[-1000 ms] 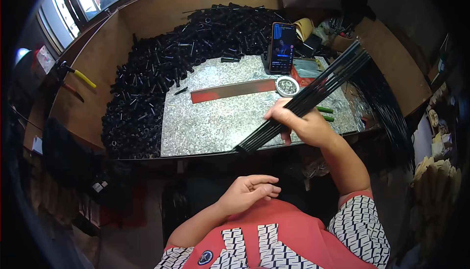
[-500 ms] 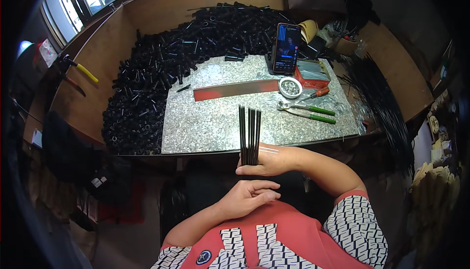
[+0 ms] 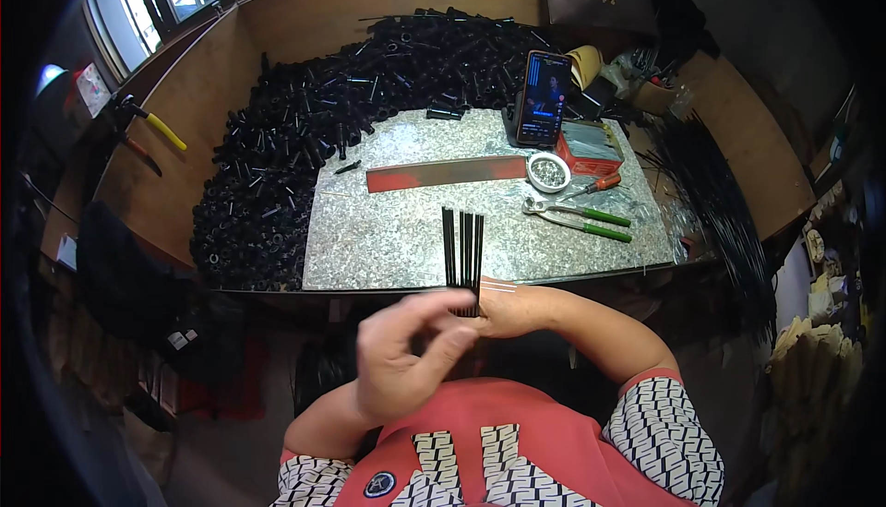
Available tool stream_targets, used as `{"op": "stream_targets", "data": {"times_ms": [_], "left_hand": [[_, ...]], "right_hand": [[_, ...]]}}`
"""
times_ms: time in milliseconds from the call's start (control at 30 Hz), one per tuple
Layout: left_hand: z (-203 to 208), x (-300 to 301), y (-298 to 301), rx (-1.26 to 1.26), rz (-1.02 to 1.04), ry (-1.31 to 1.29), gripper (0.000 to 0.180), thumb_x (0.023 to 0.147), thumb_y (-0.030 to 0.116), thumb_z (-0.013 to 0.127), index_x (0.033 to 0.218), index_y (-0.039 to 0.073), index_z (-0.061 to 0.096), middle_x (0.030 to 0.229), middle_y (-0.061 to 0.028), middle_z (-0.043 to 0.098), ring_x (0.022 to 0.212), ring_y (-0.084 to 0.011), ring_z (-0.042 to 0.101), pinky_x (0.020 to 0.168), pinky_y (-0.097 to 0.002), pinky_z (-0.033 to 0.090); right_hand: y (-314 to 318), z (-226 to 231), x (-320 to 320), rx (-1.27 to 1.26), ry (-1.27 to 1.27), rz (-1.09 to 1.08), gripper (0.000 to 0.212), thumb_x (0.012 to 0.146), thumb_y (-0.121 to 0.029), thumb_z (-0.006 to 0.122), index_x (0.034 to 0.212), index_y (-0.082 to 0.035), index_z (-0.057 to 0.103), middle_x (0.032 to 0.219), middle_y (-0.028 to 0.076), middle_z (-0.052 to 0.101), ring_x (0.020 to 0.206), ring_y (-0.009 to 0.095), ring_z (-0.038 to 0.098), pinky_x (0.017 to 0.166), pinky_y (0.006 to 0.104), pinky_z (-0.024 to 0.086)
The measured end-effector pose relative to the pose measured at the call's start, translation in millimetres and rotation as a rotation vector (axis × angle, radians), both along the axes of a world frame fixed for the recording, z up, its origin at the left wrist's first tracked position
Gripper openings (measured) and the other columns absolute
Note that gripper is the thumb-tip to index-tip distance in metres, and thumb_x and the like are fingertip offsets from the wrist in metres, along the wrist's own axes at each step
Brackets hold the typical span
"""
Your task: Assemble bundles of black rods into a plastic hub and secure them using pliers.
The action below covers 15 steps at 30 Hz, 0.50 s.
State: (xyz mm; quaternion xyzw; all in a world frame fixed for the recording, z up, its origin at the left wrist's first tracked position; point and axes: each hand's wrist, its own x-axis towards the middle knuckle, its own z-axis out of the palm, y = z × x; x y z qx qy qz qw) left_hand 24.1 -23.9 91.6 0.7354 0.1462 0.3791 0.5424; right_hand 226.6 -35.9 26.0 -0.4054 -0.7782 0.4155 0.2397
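Black parts [image 3: 277, 147] heaped far left, my left hand [image 3: 403, 355] near, its thumb and fingers parted, whether touching the rods [image 3: 468, 253] I cannot tell, those rods at the near edge of the slab [image 3: 378, 239], grasped in my right hand [image 3: 498, 311], pliers [image 3: 604, 231] on the slab at right

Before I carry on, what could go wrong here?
A gap shows among the black rods, so one might slip from the right hand. The left hand partly hides their lower part, so a poor hold could go unnoticed. The open white bowl of shiny pieces might spill if knocked.
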Motion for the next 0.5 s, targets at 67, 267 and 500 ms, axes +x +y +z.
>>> {"op": "stream_targets", "data": {"times_ms": [67,267,500], "left_hand": [[11.8,2.6,7.4,0.233,0.231,-0.101,0.046,0.084,0.0,0.065,0.126,-0.005,0.047,0.104,-0.0134,0.062,0.095,-0.017,0.062,0.079,-0.0273,0.049],[37.3,28.4,26.4,-0.123,-0.051,-0.262,0.056,0.086,-0.004,0.061,0.136,0.002,0.037,0.122,-0.0178,0.055,0.115,-0.0246,0.056,0.096,-0.0346,0.046],[30.9,36.9,37.2,0.048,-0.142,-0.142,0.02,0.087,-0.009,0.056,0.106,-0.004,0.061,0.096,-0.0143,0.067,0.091,-0.0191,0.067,0.081,-0.0289,0.056]], "right_hand": [[-4.1,6.0,-4.8,0.056,-0.013,-0.022,0.031,0.092,-0.03,0.056,0.104,-0.002,0.059,0.081,0.021,0.064,0.074,0.035,0.062,0.068,0.0413,0.048],[-9.5,12.2,-17.2,-0.055,-0.001,0.044,0.03,0.093,-0.029,0.056,0.085,0.001,0.055,0.069,0.016,0.06,0.064,0.031,0.06,0.062,0.0409,0.047],[-12.0,16.1,-12.5,-0.101,-0.004,0.065,0.03,0.091,-0.03,0.057,0.089,0.0,0.059,0.081,0.011,0.064,0.078,0.024,0.063,0.071,0.035,0.05]]}}
